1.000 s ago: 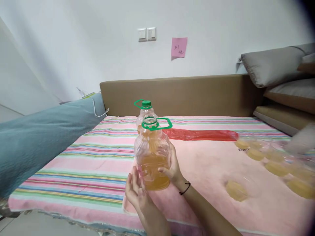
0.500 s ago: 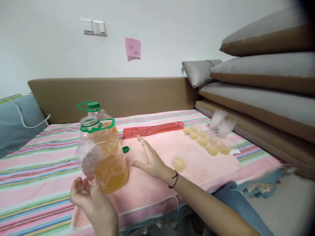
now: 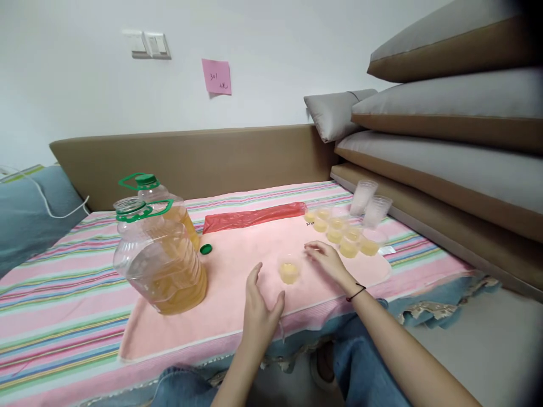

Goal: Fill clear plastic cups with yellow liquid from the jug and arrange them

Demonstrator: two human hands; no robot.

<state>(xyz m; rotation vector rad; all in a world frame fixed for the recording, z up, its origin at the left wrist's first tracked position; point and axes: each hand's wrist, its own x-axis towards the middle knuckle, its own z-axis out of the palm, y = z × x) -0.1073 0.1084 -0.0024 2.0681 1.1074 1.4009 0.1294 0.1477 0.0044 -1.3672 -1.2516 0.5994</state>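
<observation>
– So, going from big to small, what lies in front of the person?
– First the striped sheet, with piled cushions along its right side. Over it is spread a pink cloth, perhaps to catch drips.
– And on the left?
– 2 large bottles of amber liquid. The uncapped bottle stands nearer, maybe for easy reach; the capped bottle is just behind it, with its green top on.
– That long red strip?
– Red plastic, lying flat towards the back, probably put there to keep the middle free.
– How are the hands?
– Neither holds anything. The left hand is spread, thumb well away from the fingers. The right hand is loosely curved, its fingers a little bent and touching nothing.
– What is between them?
– The lone cup, upright on the pink cloth, with some pale yellow liquid in it. The hands flank it without contact.
– Any more cups?
– 2 nested stacks near the cushions, likely stacked to save room, and several filled cups grouped close together in front, apart from the lone cup.
– The smallest thing?
– A loose green cap beside the bottles, presumably from the bare neck
</observation>
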